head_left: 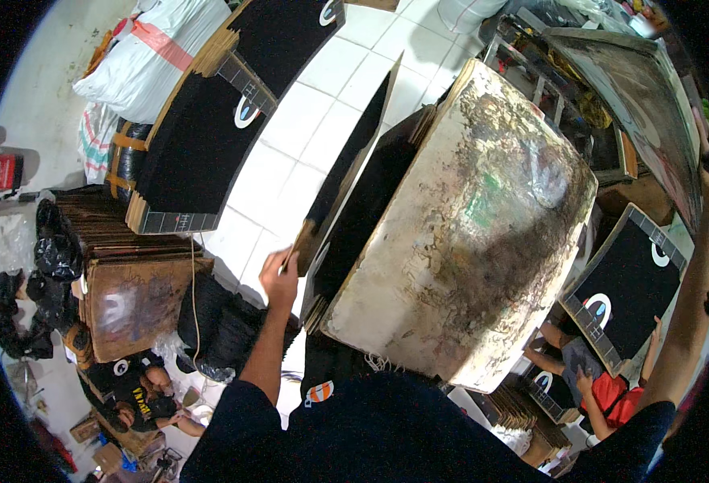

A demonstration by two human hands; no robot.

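My left hand (279, 278) is closed around a thin stick-like tool (288, 256), whose exact kind is hard to make out. It is beside the lower end of a narrow black board (353, 153), which leans near a black surface (374, 189). Right of that lies a large pale slab (451, 209), its top crusted with dark and green stains. At the far right my raised right hand (705, 135) grips the edge of a big stained panel (640, 101), tilted up on its side. The picture's dark rim partly hides that hand.
Black boards with white ring shapes (197, 149) lie on a stack at upper left, near white sacks (157, 52). A brown stack (133, 302) stands below. One person (157, 394) is at lower left; another (592, 378) at lower right is near a black board (628, 282).
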